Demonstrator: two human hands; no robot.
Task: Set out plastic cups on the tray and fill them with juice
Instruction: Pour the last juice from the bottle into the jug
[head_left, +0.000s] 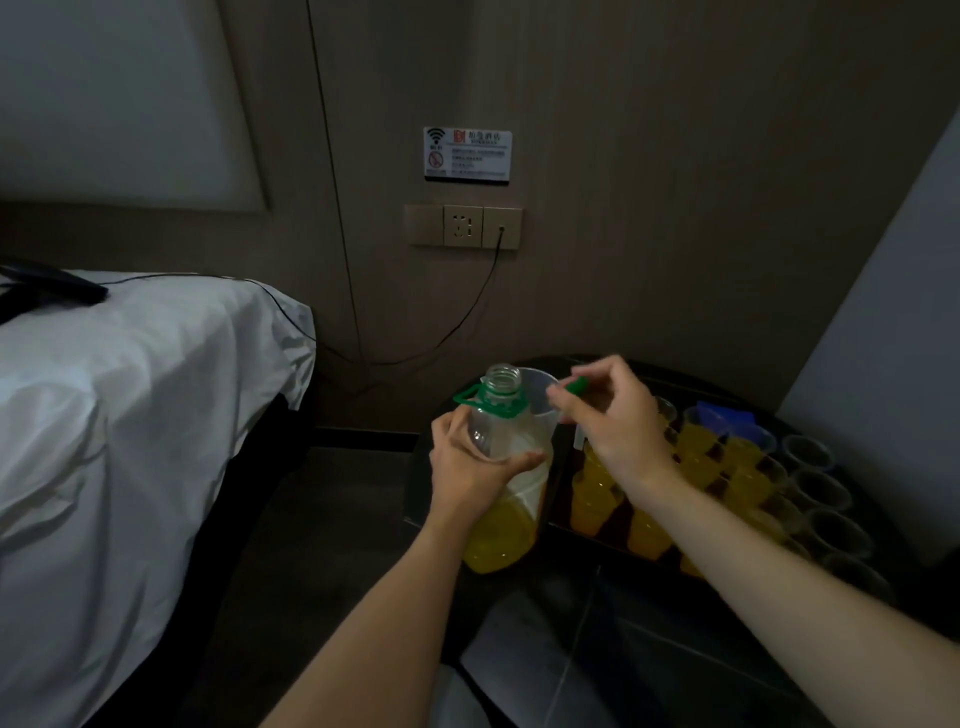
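The juice bottle was held upright just left of the tray of cups by the clasping left hand, its green cap pinched aside in the right hand, evidently to permit pouring.

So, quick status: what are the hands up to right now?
Left hand grips clear plastic juice bottle, neck open. Right hand pinches green cap. Orange-filled plastic cups stand alongside; clear empty cups at far right. Nothing blocking.
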